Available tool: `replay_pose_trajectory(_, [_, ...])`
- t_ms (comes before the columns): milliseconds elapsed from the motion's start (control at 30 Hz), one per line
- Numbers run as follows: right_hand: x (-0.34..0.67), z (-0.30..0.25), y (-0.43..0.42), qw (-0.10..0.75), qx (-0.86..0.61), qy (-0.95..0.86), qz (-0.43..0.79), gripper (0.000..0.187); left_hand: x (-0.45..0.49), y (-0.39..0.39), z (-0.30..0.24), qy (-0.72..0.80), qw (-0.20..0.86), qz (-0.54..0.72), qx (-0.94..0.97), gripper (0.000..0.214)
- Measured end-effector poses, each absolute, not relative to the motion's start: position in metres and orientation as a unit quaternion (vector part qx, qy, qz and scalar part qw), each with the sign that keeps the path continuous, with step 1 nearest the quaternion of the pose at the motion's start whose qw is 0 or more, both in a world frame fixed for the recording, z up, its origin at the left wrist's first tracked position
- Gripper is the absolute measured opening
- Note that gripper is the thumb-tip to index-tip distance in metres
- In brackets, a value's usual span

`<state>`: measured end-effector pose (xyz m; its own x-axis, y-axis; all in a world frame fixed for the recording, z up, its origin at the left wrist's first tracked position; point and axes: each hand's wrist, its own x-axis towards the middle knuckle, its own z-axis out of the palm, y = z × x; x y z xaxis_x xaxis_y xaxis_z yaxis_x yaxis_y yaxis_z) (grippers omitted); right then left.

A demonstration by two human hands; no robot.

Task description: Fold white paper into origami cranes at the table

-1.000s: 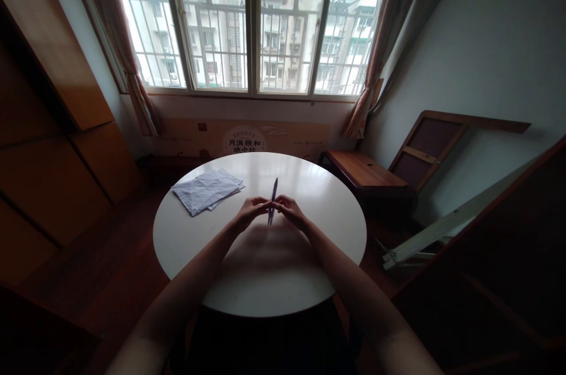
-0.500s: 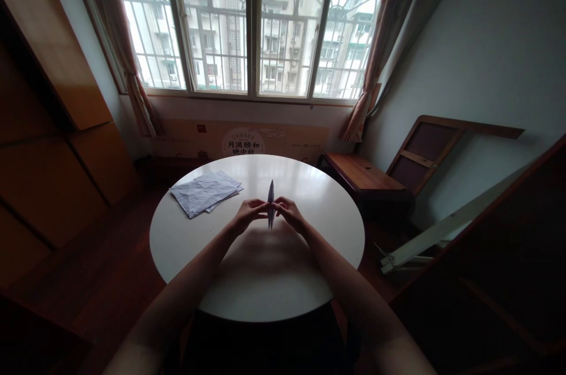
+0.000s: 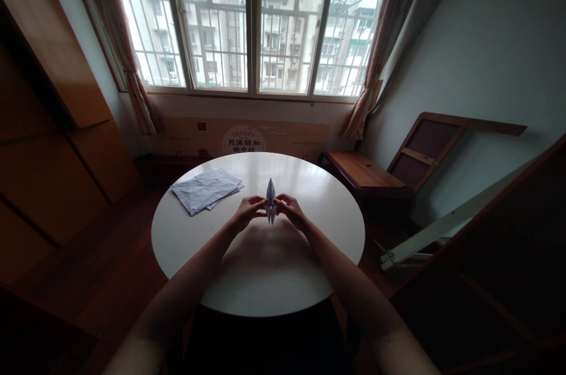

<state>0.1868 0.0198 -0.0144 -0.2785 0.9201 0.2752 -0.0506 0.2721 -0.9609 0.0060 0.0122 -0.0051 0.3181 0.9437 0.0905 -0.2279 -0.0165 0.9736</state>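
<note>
A small folded paper [image 3: 270, 191], pale and pointed at its top and bottom, is held up over the white round table [image 3: 274, 286]. My left hand [image 3: 248, 211] pinches its left side between thumb and fingers. On the other side my right hand [image 3: 290, 210] grips it the same way, so both hands are closed on it. The paper's narrow, diamond-like shape faces me, with two points at the lower end. Fingertips cover part of its middle.
Creased paper sheets [image 3: 206, 189] lie stacked at the table's left. Right of the table stands a low wooden bench [image 3: 362, 170] beside a leaning wooden frame [image 3: 427, 148]. A printed cardboard box [image 3: 287, 136] rests below the window; orange cabinets [image 3: 88, 157] line the left.
The folded paper has opened out a little or turned, showing more of its face than the thin edge seen before. Both hands stay in nearly the same place.
</note>
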Motion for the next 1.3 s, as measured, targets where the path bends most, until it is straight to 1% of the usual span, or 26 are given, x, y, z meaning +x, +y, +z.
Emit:
replay_pose_trajectory(300, [0.186,-0.019,0.023,0.445,-0.356,-0.656,0.495,0.040,0.006,0.017,-0.012,0.361,0.580,0.469,0.559,0.047])
replay_pose_trajectory(433, [0.188,-0.020,0.025,0.451,-0.350,-0.647,0.506,0.038,0.006,0.018,-0.012,0.358,0.553,0.479,0.581,0.047])
replay_pose_trajectory(600, [0.190,-0.021,0.025,0.450,-0.352,-0.641,0.513,0.036,0.006,0.018,-0.011,0.369,0.504,0.499,0.601,0.041])
replay_pose_trajectory(800, [0.188,-0.018,0.023,0.448,-0.325,-0.658,0.510,0.040,0.007,0.017,-0.011,0.356,0.477,0.521,0.611,0.036])
replay_pose_trajectory(867, [0.188,-0.019,0.024,0.449,-0.324,-0.660,0.508,0.042,0.008,0.018,-0.011,0.361,0.469,0.522,0.614,0.043])
replay_pose_trajectory(967, [0.188,-0.023,0.027,0.455,-0.330,-0.648,0.514,0.043,0.008,0.018,-0.011,0.392,0.454,0.535,0.595,0.068])
replay_pose_trajectory(1000, [0.188,-0.025,0.028,0.458,-0.328,-0.643,0.519,0.043,0.008,0.019,-0.012,0.408,0.452,0.539,0.582,0.074])
replay_pose_trajectory(1067, [0.188,-0.026,0.028,0.462,-0.318,-0.639,0.527,0.041,0.006,0.018,-0.012,0.422,0.479,0.529,0.560,0.072])
replay_pose_trajectory(1200, [0.189,-0.024,0.027,0.462,-0.307,-0.639,0.533,0.038,0.005,0.015,-0.010,0.357,0.586,0.490,0.537,0.051])
replay_pose_trajectory(1300, [0.189,-0.022,0.025,0.464,-0.306,-0.635,0.537,0.037,0.004,0.012,-0.008,0.349,0.612,0.502,0.501,0.045])
